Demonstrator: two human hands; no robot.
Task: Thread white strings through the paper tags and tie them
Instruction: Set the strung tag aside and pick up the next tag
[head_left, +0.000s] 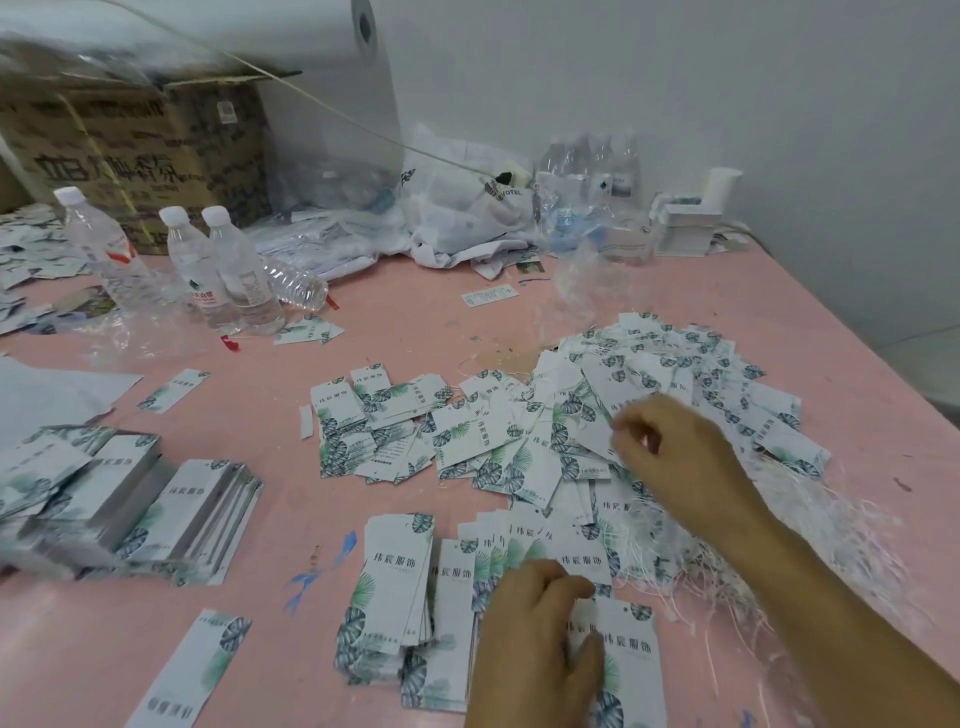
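Observation:
White paper tags with green leaf prints lie in a big loose heap (649, 395) at the right of the pink table (260, 597). A tangle of white strings (737, 561) lies beside and under my right arm. My left hand (530, 639) grips a small bundle of tags (631, 654) near the front edge, thumb on top. My right hand (670, 452) hovers over the heap with fingers curled; thumb and forefinger seem to pinch something thin, too small to make out. More tags (400, 577) are stacked in front.
Neat tag stacks (171, 514) sit at the left. Three water bottles (208, 270) stand at the back left, before a cardboard box (135, 140). Crumpled plastic bags (457, 208), a large white roll (363, 78) and small white boxes (685, 223) line the wall.

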